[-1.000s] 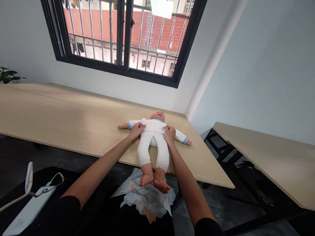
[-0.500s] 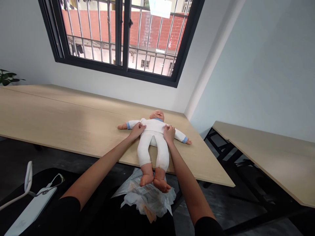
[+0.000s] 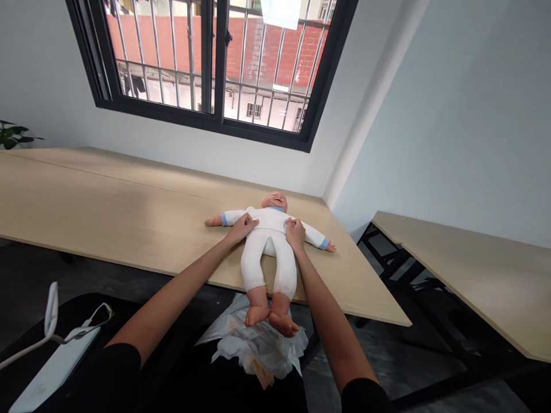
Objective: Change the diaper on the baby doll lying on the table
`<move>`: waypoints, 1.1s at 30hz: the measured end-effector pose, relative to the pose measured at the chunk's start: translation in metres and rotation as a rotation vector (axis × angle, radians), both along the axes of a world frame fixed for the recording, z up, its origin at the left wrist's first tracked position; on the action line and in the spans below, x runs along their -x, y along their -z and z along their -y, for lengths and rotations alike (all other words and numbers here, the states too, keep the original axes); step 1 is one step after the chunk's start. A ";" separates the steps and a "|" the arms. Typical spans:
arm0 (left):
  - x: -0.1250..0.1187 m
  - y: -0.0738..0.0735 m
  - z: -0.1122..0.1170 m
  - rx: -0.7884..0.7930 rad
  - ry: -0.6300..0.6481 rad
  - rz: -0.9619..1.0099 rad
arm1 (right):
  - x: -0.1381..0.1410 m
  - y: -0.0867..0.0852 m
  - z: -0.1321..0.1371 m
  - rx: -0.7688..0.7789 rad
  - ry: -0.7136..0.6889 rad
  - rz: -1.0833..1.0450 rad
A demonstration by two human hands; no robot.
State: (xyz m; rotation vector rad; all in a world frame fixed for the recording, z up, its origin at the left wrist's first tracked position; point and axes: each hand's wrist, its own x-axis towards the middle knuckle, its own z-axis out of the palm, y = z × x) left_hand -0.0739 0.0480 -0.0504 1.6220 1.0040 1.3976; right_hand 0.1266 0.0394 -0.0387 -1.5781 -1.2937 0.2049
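Observation:
A baby doll [image 3: 270, 241] in a white long-sleeved suit with blue cuffs lies on its back on the wooden table [image 3: 129, 195]. Its head points away from me, and its bare feet stick out past the near table edge. My left hand [image 3: 243, 227] grips the suit at the doll's chest and upper arm on the left side. My right hand [image 3: 295, 233] holds the suit at the opposite side of the chest. A crumpled white disposable diaper [image 3: 258, 344] lies on my black-clothed lap, below the doll's feet.
A flat white device [image 3: 55, 367] with a white cable lies at the lower left. A second wooden table [image 3: 465, 269] stands to the right on a black frame. Behind the doll are a white wall and a barred window. A potted plant [image 3: 12, 135] shows at the far left.
My left hand has shifted slightly toward the middle of the doll's chest. The view has tilted a little. The doll and the diaper stay in about the same place.

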 end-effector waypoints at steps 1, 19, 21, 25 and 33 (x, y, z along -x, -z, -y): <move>0.000 -0.001 0.000 0.005 -0.008 0.015 | 0.001 -0.002 0.001 -0.020 -0.013 -0.003; -0.001 -0.004 0.001 -0.068 -0.034 -0.001 | 0.008 -0.006 0.001 -0.163 -0.264 0.082; -0.001 -0.005 0.002 -0.072 -0.048 0.004 | 0.007 -0.005 0.000 -0.161 -0.254 0.070; -0.002 -0.006 0.002 -0.083 -0.056 0.009 | 0.005 -0.002 -0.001 -0.180 -0.186 0.010; -0.002 -0.008 0.004 -0.077 -0.074 0.009 | 0.004 -0.002 0.000 -0.176 -0.175 0.057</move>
